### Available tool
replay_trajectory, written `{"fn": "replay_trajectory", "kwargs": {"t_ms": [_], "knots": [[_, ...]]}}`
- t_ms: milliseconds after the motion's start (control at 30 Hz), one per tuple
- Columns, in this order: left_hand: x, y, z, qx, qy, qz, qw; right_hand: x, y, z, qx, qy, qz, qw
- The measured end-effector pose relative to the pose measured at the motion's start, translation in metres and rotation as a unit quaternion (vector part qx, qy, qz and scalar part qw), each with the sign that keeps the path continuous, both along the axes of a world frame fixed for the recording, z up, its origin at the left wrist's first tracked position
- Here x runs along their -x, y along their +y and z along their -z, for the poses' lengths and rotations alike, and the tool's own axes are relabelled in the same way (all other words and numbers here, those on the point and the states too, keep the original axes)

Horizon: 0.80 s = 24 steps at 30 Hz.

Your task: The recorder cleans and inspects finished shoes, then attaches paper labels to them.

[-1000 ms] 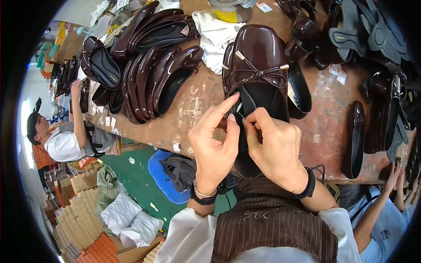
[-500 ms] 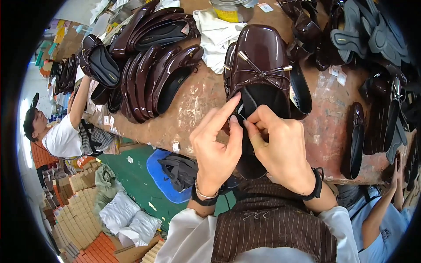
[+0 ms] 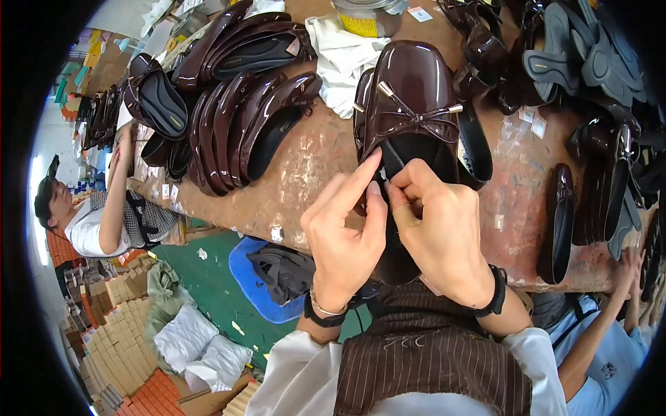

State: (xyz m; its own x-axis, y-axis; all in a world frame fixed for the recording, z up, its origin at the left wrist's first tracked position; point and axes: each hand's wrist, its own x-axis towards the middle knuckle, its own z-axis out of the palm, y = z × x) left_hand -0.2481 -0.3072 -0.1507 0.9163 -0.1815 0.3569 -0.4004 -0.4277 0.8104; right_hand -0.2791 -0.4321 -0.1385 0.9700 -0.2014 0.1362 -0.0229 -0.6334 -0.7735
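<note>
A glossy dark burgundy loafer (image 3: 409,76) lies in front of me, toe pointing away, with a thin bow tipped by metal ends across its vamp. My left hand (image 3: 341,232) has its index finger and thumb on the left edge of the loafer's opening, pinching it. Beside it, my right hand (image 3: 442,225) is closed in a pinch over the opening. A small whitish bit shows between the fingertips; what the right fingers hold is too small to name. Another burgundy shoe (image 3: 474,145) sits partly hidden behind the loafer's right side.
Stacked burgundy shoes (image 3: 236,132) stand to the left on the worn workbench (image 3: 298,187). Grey insoles (image 3: 551,52) and more shoes pile up at right. A white cloth (image 3: 340,62) and a metal tin (image 3: 368,17) lie beyond. Co-workers (image 3: 90,222) are at both sides.
My hands stay at the loafer's opening, with only slight finger movement. The left co-worker's arm has come down away from the shoe pile. The co-worker at right has shifted slightly.
</note>
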Motion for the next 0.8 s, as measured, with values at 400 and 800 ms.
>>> {"fn": "replay_trajectory", "kwargs": {"t_ms": [400,800], "knots": [[-0.008,0.002,-0.011,-0.021,0.044,0.014,0.999,-0.002,-0.005,0.0,-0.049,-0.015,-0.002,0.999],[-0.015,0.008,-0.016,-0.213,-0.084,0.001,0.973,0.03,-0.025,-0.04,-0.131,0.054,-0.083,0.986]]}}
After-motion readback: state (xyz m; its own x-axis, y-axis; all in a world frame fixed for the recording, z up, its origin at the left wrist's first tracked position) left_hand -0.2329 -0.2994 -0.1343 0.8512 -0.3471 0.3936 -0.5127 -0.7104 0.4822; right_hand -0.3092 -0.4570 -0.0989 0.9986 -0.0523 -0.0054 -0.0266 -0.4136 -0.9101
